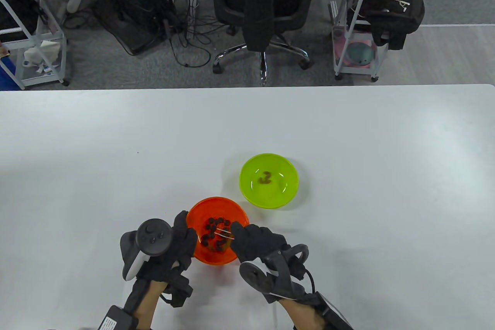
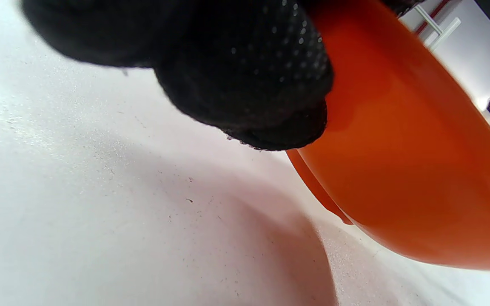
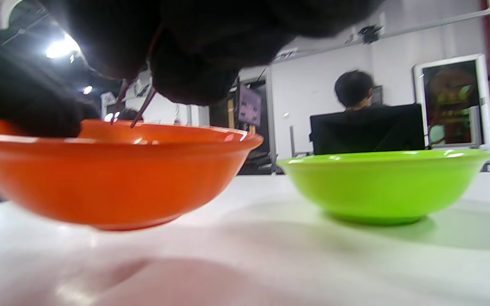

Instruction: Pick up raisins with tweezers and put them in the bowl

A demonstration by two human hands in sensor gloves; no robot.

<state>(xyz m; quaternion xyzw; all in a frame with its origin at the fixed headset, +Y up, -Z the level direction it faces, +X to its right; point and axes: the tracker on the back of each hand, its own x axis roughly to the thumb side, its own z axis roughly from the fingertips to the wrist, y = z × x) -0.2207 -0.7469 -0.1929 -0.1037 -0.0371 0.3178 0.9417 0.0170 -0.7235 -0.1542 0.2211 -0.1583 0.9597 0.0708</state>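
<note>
An orange bowl [image 1: 232, 212] with several dark raisins [image 1: 212, 225] stands near the table's front edge. My left hand [image 1: 181, 237] holds its left rim; in the left wrist view a fingertip [image 2: 270, 93] presses on the bowl's outer wall [image 2: 398, 148]. My right hand [image 1: 251, 239] holds metal tweezers [image 1: 223, 233] whose tips reach down among the raisins; in the right wrist view the two prongs [image 3: 132, 106] dip over the orange bowl's rim [image 3: 164, 131], still apart. A green bowl [image 1: 286, 190] behind and to the right holds a few raisins [image 1: 265, 178].
The white table [image 1: 386, 152] stretches wide around both bowls. In the right wrist view the green bowl [image 3: 381, 182] stands to the right of the orange one. An office chair [image 1: 267, 5] and carts stand beyond the far edge.
</note>
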